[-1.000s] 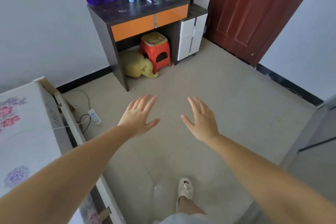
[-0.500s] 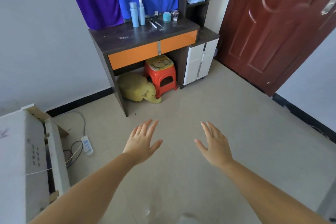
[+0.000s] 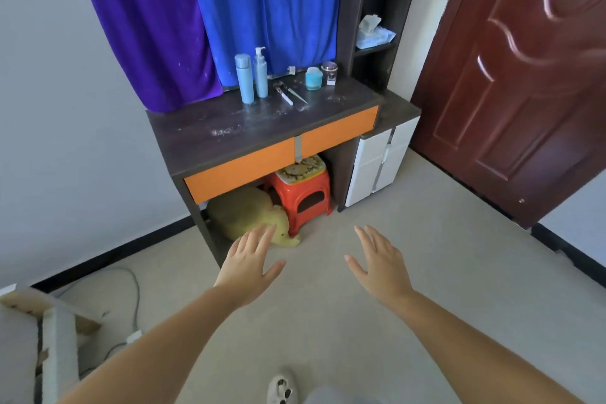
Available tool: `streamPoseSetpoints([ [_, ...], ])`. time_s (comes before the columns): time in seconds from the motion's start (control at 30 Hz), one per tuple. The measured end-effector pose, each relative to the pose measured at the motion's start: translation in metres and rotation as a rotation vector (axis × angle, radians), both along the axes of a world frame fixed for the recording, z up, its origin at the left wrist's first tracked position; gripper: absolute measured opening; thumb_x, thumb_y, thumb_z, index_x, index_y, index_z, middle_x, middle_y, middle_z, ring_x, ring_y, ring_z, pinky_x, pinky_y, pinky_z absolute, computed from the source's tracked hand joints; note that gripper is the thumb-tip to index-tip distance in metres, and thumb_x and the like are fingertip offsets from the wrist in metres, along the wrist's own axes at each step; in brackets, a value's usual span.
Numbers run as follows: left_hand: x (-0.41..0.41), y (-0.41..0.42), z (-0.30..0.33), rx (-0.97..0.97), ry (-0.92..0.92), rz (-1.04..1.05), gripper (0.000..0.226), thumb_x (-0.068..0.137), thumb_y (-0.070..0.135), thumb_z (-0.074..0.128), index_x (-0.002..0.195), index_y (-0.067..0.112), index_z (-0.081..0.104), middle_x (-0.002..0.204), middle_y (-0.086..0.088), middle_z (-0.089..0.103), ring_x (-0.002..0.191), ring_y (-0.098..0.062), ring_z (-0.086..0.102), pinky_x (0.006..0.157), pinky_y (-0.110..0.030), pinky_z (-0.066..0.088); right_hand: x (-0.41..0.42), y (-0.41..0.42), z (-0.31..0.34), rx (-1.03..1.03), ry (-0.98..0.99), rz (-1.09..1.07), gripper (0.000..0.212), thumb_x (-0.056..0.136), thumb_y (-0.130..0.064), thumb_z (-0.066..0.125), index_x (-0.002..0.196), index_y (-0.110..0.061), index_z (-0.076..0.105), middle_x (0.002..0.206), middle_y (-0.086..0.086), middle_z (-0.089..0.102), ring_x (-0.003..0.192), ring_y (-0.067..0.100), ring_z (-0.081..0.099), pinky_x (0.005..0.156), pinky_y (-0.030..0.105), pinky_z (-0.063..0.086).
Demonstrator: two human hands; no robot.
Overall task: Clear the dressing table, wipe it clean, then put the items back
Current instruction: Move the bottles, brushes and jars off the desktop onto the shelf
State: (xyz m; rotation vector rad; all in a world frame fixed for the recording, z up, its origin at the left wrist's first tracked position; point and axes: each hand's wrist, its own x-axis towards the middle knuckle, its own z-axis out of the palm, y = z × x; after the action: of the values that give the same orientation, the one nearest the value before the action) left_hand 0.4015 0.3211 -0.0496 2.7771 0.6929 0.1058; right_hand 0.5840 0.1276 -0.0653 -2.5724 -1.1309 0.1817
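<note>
We cannot make out the small tools (image 3: 290,92) lying on the dressing table (image 3: 210,138), well beyond our fingertips. Its dark top looks dusty, with bottles (image 3: 252,78) and jars (image 3: 319,75) at the back. Our left hand (image 3: 251,267) and right hand (image 3: 380,267) hover with fingers straight, slightly spread, holding nothing.

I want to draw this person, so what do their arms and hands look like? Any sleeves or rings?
Both arms are bare, with no sleeves in view. The left hand and right hand wear no gloves, rings, bracelets or watch that I can see.
</note>
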Motion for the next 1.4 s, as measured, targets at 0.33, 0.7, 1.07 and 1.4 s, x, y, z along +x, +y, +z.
streamPoseSetpoints([
  [0.33,0.137,0.173,0.026,0.014,-0.058,0.100,0.076,0.086,0.061,0.029,0.147,0.023,0.006,0.151,-0.004,0.022,0.138,-0.024,0.021,0.112,-0.039,0.019,0.134,0.162,0.020,0.025,-0.031,0.038,0.077,0.078,-0.060,0.021,0.141,-0.018,0.033,0.146,0.011,0.038,0.135,0.027,0.036,0.103,0.043,0.036],
  [0.7,0.265,0.301,0.014,-0.107,-0.168,0.462,0.073,0.090,0.043,0.049,0.147,0.019,0.010,0.149,-0.005,0.026,0.137,-0.022,0.024,0.111,-0.037,0.022,0.304,0.354,0.028,0.006,-0.069,0.273,0.068,0.086,-0.056,0.031,0.143,-0.019,0.029,0.148,0.009,0.036,0.136,0.027,0.034,0.108,0.043,0.031],
  [1.07,0.356,0.433,0.002,-0.491,-0.373,0.683,0.076,0.086,0.034,0.060,0.145,0.022,0.015,0.146,-0.002,0.030,0.127,-0.018,0.039,0.100,-0.036,0.041,0.342,0.558,0.022,0.215,0.352,0.225,0.058,0.088,-0.026,0.059,0.138,-0.009,0.035,0.142,0.010,0.043,0.131,0.023,0.039,0.108,0.034,0.033],
  [1.4,0.391,0.479,-0.012,-0.655,-0.519,0.676,0.049,0.083,0.018,0.063,0.125,0.023,0.039,0.120,0.005,0.053,0.101,-0.005,0.055,0.083,-0.026,0.042,0.347,0.627,0.000,0.391,0.546,0.103,0.046,0.077,-0.023,0.071,0.117,-0.011,0.052,0.111,0.006,0.062,0.105,0.025,0.055,0.090,0.037,0.044],
])
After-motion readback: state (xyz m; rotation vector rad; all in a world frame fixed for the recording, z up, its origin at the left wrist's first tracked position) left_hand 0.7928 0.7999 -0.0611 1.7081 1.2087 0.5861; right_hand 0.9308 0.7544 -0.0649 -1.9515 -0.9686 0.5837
